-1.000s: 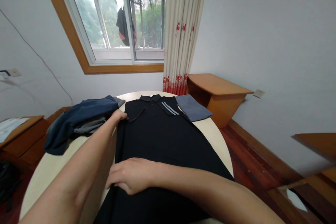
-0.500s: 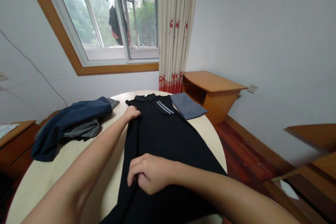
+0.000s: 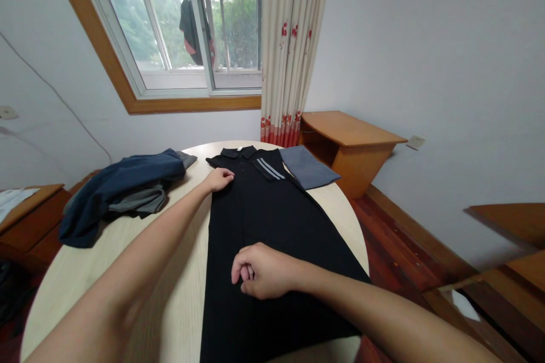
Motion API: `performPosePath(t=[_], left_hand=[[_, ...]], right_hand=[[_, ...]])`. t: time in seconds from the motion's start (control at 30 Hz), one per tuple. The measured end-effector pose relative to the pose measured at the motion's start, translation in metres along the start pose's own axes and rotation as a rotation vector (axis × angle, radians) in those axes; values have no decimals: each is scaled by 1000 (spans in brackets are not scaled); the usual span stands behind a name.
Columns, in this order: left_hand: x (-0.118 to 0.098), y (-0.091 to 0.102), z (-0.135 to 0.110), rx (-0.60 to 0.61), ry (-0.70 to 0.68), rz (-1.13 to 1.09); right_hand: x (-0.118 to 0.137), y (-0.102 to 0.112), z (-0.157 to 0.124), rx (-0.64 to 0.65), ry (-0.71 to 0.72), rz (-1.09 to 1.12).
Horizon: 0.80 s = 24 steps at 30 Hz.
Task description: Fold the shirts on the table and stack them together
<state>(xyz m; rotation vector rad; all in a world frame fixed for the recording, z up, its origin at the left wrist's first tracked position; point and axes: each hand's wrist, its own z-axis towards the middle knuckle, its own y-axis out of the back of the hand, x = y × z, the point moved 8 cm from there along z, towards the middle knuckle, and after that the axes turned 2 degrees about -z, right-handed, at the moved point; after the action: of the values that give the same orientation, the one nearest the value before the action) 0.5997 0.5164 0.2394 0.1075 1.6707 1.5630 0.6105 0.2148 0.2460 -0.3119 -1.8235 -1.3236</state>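
A black polo shirt [image 3: 276,227] lies lengthwise on the round table, its collar at the far end. One sleeve with two grey stripes [image 3: 270,169] is folded over its chest. My left hand [image 3: 219,179] is closed at the shirt's left side, just below the shoulder, fingertips pinched on the cloth. Lower down, my right hand [image 3: 264,272] has its fingers curled on the cloth, at the end of a faint fold line running down the shirt. Its fingertips are partly hidden.
A pile of dark blue and grey clothes [image 3: 128,187] lies on the left of the pale table [image 3: 179,289]. A folded grey-blue garment [image 3: 309,167] is partly beside the shirt. A wooden cabinet [image 3: 349,130] stands behind, next to a curtain [image 3: 289,39].
My right hand has moved to the right, bringing the shirt's left edge inward over the body. My left hand has shifted slightly right. The shirt's left side now lies flatter and straighter.
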Motion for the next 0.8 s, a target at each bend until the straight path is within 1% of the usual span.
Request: performPosePath(t=[0.1,0.17,0.23,0.27,0.3,0.37,0.4,0.47,0.53,0.6,0.7,0.8], left_hand=[[6,4,-2,-61,-20,58],[15,6,-3,-106,-11,108],[26,6,-2,-135,15,153],[32,5,-1,-140,32,171],[38,4,1,-140,49,186],[48,2,7,-135,74,209],[53,1,11,-133,83,218],[60,2,21,-132,94,229],[66,5,33,-131,101,235],[69,7,45,-123,96,240],[70,5,63,-91,73,253],[69,-2,77,-38,58,276]], right_hand=[[-4,-3,-3,73,-95,-32],[-4,-2,-5,173,-169,-14],[-2,5,-3,236,-206,23],[0,13,2,214,-197,19],[1,24,9,148,-168,-13],[-1,48,27,-48,-86,-144],[-4,57,36,-133,-51,-215],[-16,64,52,-226,-14,-316],[-30,63,63,-256,1,-362],[-39,59,68,-274,32,-394],[-44,53,67,-255,63,-428],[-44,53,65,-221,60,-436]])
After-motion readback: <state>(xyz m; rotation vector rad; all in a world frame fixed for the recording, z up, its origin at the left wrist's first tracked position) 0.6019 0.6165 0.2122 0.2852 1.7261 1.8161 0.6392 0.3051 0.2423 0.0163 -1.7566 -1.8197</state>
